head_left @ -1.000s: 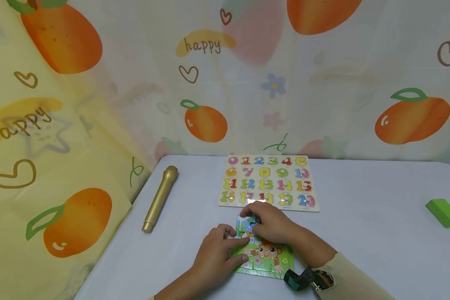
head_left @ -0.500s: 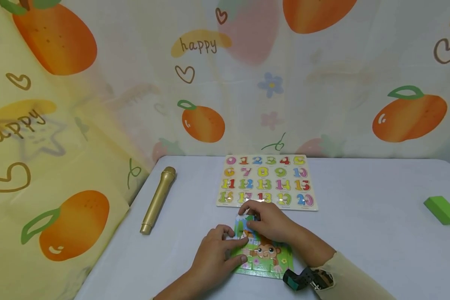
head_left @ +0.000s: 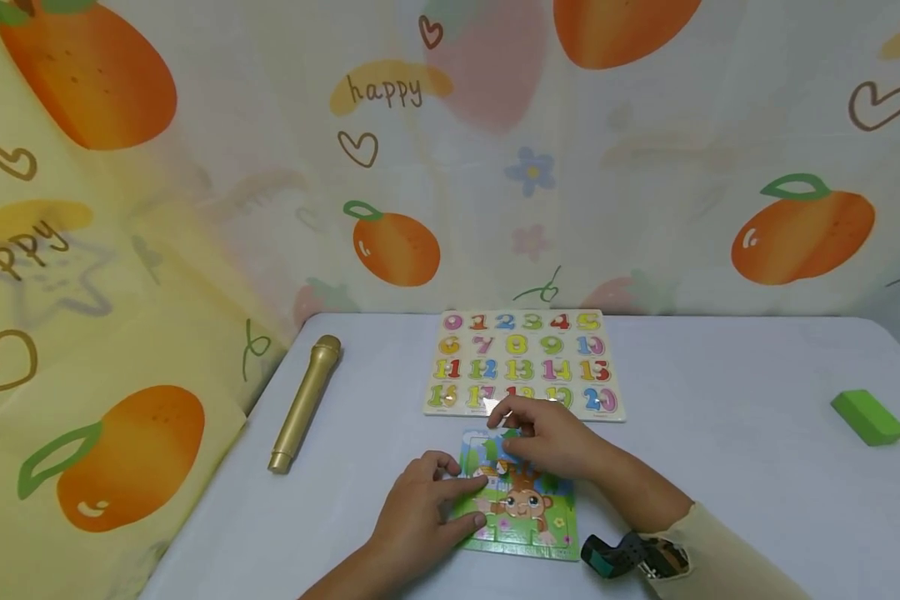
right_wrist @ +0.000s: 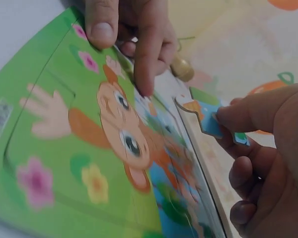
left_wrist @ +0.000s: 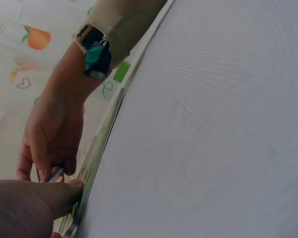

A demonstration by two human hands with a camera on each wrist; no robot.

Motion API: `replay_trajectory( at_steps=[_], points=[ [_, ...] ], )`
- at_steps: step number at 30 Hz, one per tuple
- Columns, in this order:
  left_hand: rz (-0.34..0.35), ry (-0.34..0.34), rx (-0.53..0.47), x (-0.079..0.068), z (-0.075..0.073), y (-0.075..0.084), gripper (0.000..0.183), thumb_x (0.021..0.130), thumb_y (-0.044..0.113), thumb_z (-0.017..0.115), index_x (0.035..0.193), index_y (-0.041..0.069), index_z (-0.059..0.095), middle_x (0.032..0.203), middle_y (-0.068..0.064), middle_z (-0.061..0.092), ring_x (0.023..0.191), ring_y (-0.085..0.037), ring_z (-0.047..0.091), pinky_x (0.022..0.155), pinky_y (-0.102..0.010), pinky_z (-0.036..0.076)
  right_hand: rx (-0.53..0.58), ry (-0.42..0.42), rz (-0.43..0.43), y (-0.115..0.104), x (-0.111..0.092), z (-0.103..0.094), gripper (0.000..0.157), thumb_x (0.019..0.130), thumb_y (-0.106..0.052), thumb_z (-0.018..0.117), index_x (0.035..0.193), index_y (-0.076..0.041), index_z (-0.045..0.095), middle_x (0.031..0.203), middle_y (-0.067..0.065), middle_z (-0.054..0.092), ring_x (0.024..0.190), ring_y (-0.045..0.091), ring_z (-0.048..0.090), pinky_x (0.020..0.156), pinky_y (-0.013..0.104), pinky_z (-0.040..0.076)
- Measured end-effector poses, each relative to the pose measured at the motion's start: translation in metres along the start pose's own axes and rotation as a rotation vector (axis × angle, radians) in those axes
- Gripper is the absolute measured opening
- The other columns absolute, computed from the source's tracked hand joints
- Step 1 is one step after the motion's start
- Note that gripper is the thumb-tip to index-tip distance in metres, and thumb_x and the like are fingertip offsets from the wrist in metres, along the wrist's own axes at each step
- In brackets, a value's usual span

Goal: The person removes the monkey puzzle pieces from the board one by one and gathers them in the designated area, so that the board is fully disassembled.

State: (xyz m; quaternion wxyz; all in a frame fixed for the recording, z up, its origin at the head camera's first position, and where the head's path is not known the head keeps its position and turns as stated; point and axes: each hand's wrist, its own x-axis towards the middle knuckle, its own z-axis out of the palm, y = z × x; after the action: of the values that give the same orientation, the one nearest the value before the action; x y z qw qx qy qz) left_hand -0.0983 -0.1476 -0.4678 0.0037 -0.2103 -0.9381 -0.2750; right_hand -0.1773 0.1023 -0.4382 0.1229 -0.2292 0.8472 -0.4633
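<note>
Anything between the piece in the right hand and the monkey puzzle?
Nothing visible stands between the pinched puzzle piece and the monkey puzzle. The left hand sits over the puzzle's left edge, beside that path. The right hand hides the upper right corner in the head view.

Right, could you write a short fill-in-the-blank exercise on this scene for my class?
1. The green-and-blue rectangular jigsaw puzzle pictures a brown ____.
2. The small, partly blue jigsaw piece is pinched by the person's ____ hand.
3. In the head view, the gold microphone-shaped tube lies to the ____ of the cream rectangular number board.
4. The small rectangular block in that view is coloured ____.

Missing words: monkey; right; left; green.
</note>
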Motion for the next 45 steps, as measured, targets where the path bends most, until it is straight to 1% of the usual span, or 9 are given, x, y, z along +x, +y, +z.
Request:
replay_trajectory(
  at_steps=[3, 9, 14, 19, 24, 31, 34, 38, 45],
  points=[
    [0.017, 0.014, -0.007, 0.002, 0.001, 0.0, 0.04, 0.087, 0.04, 0.09, 0.126, 0.034, 0.081, 0.115, 0.01, 0.052, 0.093, -0.01, 0.043, 0.077, -0.027, 0.039, 0.001, -0.001, -0.001, 0.003, -0.007, -0.007, 0.021, 0.097, -0.009, 0.074, 0.115, -0.022, 0.071, 0.092, 0.0, 0.063, 0.068, 0.017, 0.054, 0.061, 0.028, 0.047],
    [0.024, 0.018, -0.003, 0.003, 0.003, 0.0, 0.041, 0.087, 0.041, 0.09, 0.126, 0.034, 0.081, 0.115, 0.011, 0.051, 0.093, -0.01, 0.043, 0.077, -0.027, 0.039, -0.034, 0.026, 0.001, 0.011, -0.023, -0.023, 0.019, 0.096, -0.01, 0.076, 0.111, -0.02, 0.072, 0.089, -0.002, 0.061, 0.073, 0.018, 0.051, 0.065, 0.028, 0.042],
    [0.01, 0.013, 0.017, 0.001, 0.003, -0.001, 0.041, 0.087, 0.042, 0.089, 0.126, 0.034, 0.081, 0.115, 0.011, 0.051, 0.094, -0.01, 0.043, 0.078, -0.028, 0.039, -0.03, 0.048, 0.044, 0.02, -0.035, -0.032, 0.02, 0.094, -0.008, 0.078, 0.109, -0.021, 0.073, 0.088, -0.001, 0.06, 0.075, 0.019, 0.051, 0.066, 0.028, 0.042],
    [0.031, 0.039, 0.021, -0.002, 0.001, -0.002, 0.041, 0.086, 0.04, 0.09, 0.125, 0.033, 0.081, 0.114, 0.011, 0.051, 0.092, -0.01, 0.042, 0.078, -0.028, 0.039, -0.034, 0.073, 0.099, 0.026, -0.048, -0.039, 0.02, 0.094, -0.008, 0.078, 0.109, -0.021, 0.073, 0.087, -0.001, 0.059, 0.077, 0.019, 0.052, 0.066, 0.028, 0.042],
    [0.056, 0.058, 0.007, -0.002, 0.0, -0.001, 0.04, 0.087, 0.04, 0.09, 0.125, 0.033, 0.081, 0.113, 0.012, 0.051, 0.092, -0.009, 0.042, 0.078, -0.028, 0.038, -0.074, 0.089, 0.113, 0.032, -0.059, -0.046, 0.02, 0.094, -0.008, 0.078, 0.109, -0.02, 0.072, 0.084, -0.002, 0.058, 0.076, 0.019, 0.051, 0.066, 0.028, 0.041],
    [0.049, 0.045, 0.011, -0.002, 0.001, -0.001, 0.04, 0.088, 0.04, 0.089, 0.126, 0.033, 0.081, 0.114, 0.011, 0.052, 0.094, -0.01, 0.043, 0.079, -0.029, 0.039, -0.126, 0.128, 0.141, 0.041, -0.066, -0.048, 0.018, 0.094, -0.008, 0.079, 0.109, -0.017, 0.074, 0.099, -0.006, 0.072, 0.082, 0.017, 0.054, 0.071, 0.027, 0.046],
    [0.052, 0.035, 0.019, -0.001, 0.0, 0.0, 0.04, 0.089, 0.042, 0.087, 0.128, 0.033, 0.081, 0.115, 0.01, 0.051, 0.094, -0.01, 0.043, 0.079, -0.029, 0.039, -0.182, 0.154, 0.131, 0.045, -0.067, -0.048, 0.018, 0.094, -0.01, 0.08, 0.111, -0.017, 0.077, 0.103, -0.007, 0.074, 0.081, 0.014, 0.054, 0.071, 0.027, 0.047],
    [0.056, 0.021, 0.032, -0.002, -0.001, 0.0, 0.04, 0.091, 0.044, 0.085, 0.129, 0.033, 0.08, 0.116, 0.009, 0.051, 0.093, -0.011, 0.043, 0.078, -0.029, 0.039, -0.231, 0.166, 0.107, 0.048, -0.068, -0.049, 0.019, 0.093, -0.011, 0.081, 0.111, -0.017, 0.079, 0.1, -0.009, 0.07, 0.079, 0.013, 0.053, 0.069, 0.028, 0.046],
    [0.035, -0.009, 0.035, -0.003, -0.003, 0.001, 0.041, 0.092, 0.044, 0.085, 0.131, 0.033, 0.079, 0.118, 0.008, 0.052, 0.094, -0.01, 0.043, 0.079, -0.028, 0.04, -0.24, 0.162, 0.068, 0.054, -0.071, -0.053, 0.019, 0.094, -0.009, 0.081, 0.111, -0.019, 0.08, 0.102, -0.01, 0.068, 0.078, 0.009, 0.051, 0.068, 0.026, 0.046]
  ],
)
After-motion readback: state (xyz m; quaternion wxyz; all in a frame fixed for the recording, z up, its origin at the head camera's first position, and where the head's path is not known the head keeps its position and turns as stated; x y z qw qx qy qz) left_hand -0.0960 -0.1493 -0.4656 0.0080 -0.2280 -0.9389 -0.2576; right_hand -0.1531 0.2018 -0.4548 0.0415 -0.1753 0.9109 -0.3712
